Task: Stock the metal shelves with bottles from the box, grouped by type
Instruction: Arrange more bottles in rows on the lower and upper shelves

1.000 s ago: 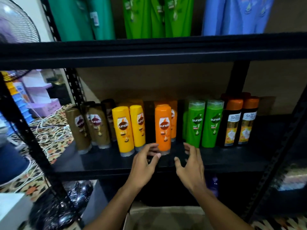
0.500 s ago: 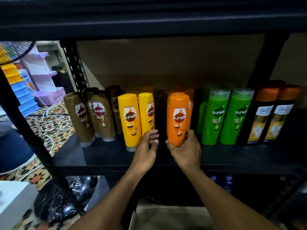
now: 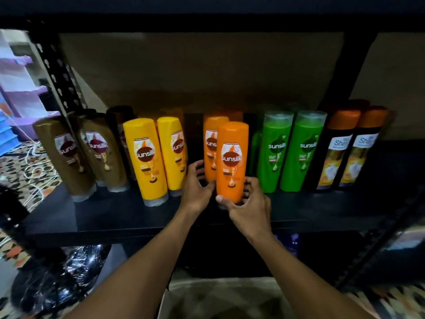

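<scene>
A front orange Sunsilk bottle stands upright on the black metal shelf. My right hand grips its base, thumb across the front. My left hand reaches past its left side, fingers curled at the base of a second orange bottle just behind. On the left stand brown bottles and yellow bottles. To the right are green bottles and black bottles with orange caps. The box shows at the bottom edge, its contents hidden.
A perforated black upright rises at the shelf's left. Black plastic wrap lies on the patterned floor below left. Purple and blue plastic racks stand far left. More bottles sit in darkness behind the front rows.
The camera has come closer to the shelf. My right hand has drawn the front orange bottle forward and right. My left hand has slid in beside the orange bottle behind it.
</scene>
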`<control>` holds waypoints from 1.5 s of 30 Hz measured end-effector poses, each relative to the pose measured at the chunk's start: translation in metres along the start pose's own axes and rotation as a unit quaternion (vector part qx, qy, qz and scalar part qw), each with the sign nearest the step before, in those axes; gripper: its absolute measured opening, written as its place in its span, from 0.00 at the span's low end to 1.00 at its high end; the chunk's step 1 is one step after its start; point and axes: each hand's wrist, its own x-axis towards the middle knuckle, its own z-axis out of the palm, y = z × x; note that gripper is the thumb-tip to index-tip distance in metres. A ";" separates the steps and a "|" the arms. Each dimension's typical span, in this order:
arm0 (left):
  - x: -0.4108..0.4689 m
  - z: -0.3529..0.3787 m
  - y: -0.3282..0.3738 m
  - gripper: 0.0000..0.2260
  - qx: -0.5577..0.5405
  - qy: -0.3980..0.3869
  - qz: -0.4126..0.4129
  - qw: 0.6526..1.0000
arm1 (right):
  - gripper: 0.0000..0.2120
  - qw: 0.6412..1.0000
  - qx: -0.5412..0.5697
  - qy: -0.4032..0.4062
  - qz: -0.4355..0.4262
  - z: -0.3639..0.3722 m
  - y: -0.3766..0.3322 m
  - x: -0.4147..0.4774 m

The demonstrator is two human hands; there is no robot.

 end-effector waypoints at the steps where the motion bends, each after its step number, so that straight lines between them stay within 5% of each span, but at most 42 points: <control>1: 0.002 0.002 -0.002 0.30 0.010 0.004 0.003 1.000 | 0.32 1.000 -0.004 -0.005 0.000 -0.004 0.002 -0.001; 8: -0.008 0.017 0.003 0.29 0.058 0.022 -0.002 0.998 | 0.28 0.999 -0.031 0.005 0.009 -0.062 0.019 -0.008; 15: -0.059 0.026 0.026 0.24 0.080 -0.067 0.026 0.994 | 0.30 0.998 -0.054 0.018 0.020 -0.124 0.041 -0.006; 28: -0.068 0.142 0.056 0.22 0.074 -0.113 0.050 0.990 | 0.31 0.994 -0.081 0.058 0.043 -0.204 0.077 0.025; 35: -0.066 0.155 0.051 0.23 0.083 -0.104 0.062 0.989 | 0.34 0.996 -0.064 0.048 0.046 -0.209 0.082 0.028; 40: -0.073 0.146 0.053 0.26 0.089 -0.107 0.078 0.987 | 0.48 0.991 -0.045 0.115 0.047 -0.203 0.083 0.001; 45: -0.084 0.108 0.048 0.31 0.084 -0.097 0.071 0.989 | 0.32 0.973 -0.064 0.219 -0.045 -0.176 0.069 -0.037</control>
